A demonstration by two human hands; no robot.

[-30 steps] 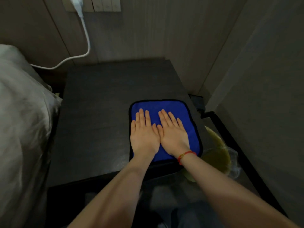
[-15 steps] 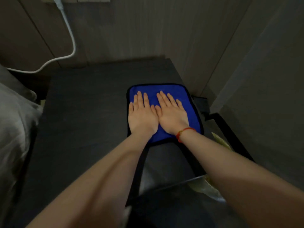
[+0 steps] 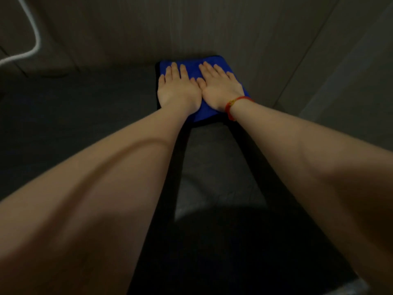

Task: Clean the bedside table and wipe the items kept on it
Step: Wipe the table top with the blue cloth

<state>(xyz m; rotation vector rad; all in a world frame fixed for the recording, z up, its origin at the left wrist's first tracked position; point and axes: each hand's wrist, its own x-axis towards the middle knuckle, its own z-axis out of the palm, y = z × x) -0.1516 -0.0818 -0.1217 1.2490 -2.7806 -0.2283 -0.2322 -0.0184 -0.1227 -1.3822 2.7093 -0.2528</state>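
Both hands lie flat on the blue cleaning cloth (image 3: 205, 67), palms down and fingers straight, so neither has a grip on anything; they only press the cloth onto the dark worktop (image 3: 85, 116). The left hand (image 3: 178, 88) and the right hand (image 3: 220, 87) sit side by side with their thumbs touching in the middle. A red string bracelet (image 3: 232, 105) circles the right wrist. Compared with a second ago, the cloth has travelled a long way toward 12 o'clock: it was then close to the near edge of the worktop, on its right half, half a second ago it was about midway, and now its far edge is up against the back wall (image 3: 191, 28), close to the worktop's far right corner. The arms have stretched out with it, and both forearms now fill most of the lower view. The hands keep the same flat pose on the cloth as before. The view has tipped forward too: the bed that showed at 9 o'clock is out of sight, and of the white cable (image 3: 35, 42) only a loop remains at about 10 o'clock. The yellowish thing seen earlier beside the worktop at 4 o'clock no longer shows.
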